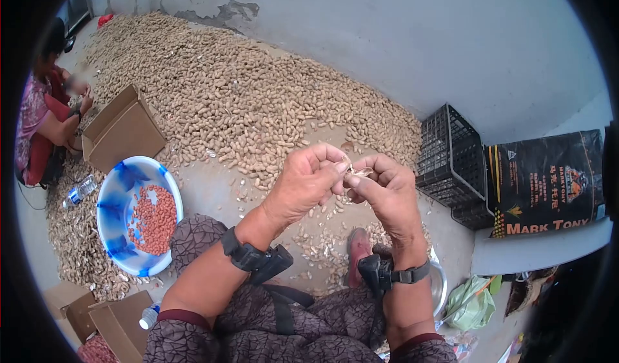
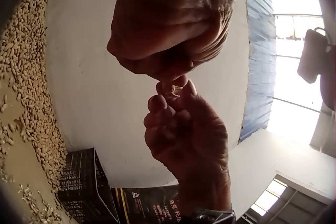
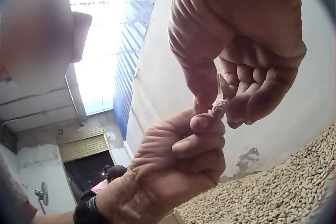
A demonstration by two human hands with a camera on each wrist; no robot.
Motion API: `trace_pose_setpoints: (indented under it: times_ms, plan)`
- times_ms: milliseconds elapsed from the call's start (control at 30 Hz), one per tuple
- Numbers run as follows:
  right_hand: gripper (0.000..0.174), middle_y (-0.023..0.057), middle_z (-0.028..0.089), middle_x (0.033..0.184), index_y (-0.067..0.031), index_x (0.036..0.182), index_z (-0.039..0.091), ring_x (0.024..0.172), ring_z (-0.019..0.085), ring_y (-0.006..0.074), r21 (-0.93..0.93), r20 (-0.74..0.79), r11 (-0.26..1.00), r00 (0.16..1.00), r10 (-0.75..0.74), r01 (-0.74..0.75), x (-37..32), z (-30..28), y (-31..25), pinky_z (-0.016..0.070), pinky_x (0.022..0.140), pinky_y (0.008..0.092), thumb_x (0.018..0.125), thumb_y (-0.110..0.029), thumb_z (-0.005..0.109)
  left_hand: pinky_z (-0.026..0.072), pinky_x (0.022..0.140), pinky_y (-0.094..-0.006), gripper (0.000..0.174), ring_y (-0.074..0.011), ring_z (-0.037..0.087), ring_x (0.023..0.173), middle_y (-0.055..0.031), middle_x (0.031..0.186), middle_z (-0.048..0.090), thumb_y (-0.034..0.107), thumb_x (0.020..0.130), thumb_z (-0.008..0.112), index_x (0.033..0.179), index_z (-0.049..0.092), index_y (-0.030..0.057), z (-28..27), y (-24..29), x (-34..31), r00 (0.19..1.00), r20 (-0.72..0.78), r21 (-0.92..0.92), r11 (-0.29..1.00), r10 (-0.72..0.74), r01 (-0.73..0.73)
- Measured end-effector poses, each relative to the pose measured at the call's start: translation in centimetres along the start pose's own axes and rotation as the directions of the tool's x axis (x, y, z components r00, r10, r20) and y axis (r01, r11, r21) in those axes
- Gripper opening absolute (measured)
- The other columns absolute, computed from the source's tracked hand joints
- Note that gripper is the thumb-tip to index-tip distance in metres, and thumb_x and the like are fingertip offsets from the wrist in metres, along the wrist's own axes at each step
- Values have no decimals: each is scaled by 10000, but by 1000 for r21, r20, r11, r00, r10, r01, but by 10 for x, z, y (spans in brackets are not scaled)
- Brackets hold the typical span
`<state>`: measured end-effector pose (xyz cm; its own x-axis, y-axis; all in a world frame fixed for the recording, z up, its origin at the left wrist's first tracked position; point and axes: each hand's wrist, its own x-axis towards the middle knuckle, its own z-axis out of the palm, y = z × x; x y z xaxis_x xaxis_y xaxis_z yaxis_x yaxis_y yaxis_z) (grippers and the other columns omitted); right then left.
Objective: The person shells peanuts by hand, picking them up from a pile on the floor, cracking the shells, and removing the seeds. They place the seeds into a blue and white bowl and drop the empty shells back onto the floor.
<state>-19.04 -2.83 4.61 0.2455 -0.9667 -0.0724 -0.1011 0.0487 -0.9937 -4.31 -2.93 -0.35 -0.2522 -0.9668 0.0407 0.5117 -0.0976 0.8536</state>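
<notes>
Pale tan, split peanut shell sits between the fingertips of both hands, above the bare floor near the big peanut heap; the left hand pinches its left side, the right hand its right, fingers curled.

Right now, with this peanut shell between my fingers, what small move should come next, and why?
I'd probably spread the peanut shell a little wider with both thumbs. It looks cracked open, and your left hand and right hand both pinch it. I can't make out a kernel inside, so widening it should help you check.
</notes>
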Motion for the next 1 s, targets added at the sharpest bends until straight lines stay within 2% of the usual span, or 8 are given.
trace_pose_setpoints:
  times_ms: [167,233,400,867,900,933,967,1000]
  plan:
    - [151,27,578,651,3,837,579,568,512,48,-132,6,990,999,46,-45,-2,0,-4,386,477,167,720,-63,649,401,431,-167,90,-47,511,531,-34,657,565,83,815,530,828,530,-5,4,11,-4,1000,-15,224,974,-8,11]
    - [99,22,562,596,-2,789,597,521,501,50,-99,81,990,990,112,-103,-1,-3,-1,386,450,171,721,-62,640,422,458,-179,79,-52,529,559,-43,656,584,66,802,537,796,526,-12,4,9,-3,982,61,386,903,178,-188]
    - [57,19,554,558,-11,711,609,468,489,50,-149,65,984,992,111,-100,-1,-2,-6,376,390,172,712,-62,632,386,462,-161,76,-30,491,539,-1,645,547,76,815,532,842,519,7,4,11,-3,970,138,417,876,200,-240]
    - [120,116,593,629,47,793,586,491,550,120,393,52,920,998,-28,6,7,-19,-6,451,435,219,740,-40,523,295,332,-161,105,-36,372,366,2,530,496,119,831,510,782,543,32,-4,24,-5,1000,2,-248,969,7,-6]
    - [112,101,587,611,37,784,590,484,542,112,297,42,955,999,-7,-6,5,-19,-11,445,431,213,733,-46,533,267,321,-166,164,-29,344,353,9,502,470,165,846,490,785,551,25,-3,30,-7,966,181,98,980,-186,170]
    - [104,86,581,593,27,774,593,477,535,103,199,29,980,999,13,-19,3,-18,-15,439,428,207,727,-51,543,238,310,-170,224,-22,316,340,15,474,444,211,860,471,789,558,18,-2,32,-9,867,275,453,851,-417,265]
    - [104,86,581,593,27,774,593,477,535,103,198,34,980,999,16,-22,0,-16,-17,439,428,207,727,-51,543,229,303,-175,297,-24,307,327,13,451,442,261,865,451,715,553,25,-3,25,-12,800,347,518,811,-489,271]
    - [95,59,565,570,19,761,595,467,509,81,58,81,998,996,29,-34,-3,-14,-19,411,421,195,716,-59,567,228,299,-177,324,-26,313,330,-2,452,447,274,873,431,672,517,34,3,22,-15,818,290,493,810,-497,318]
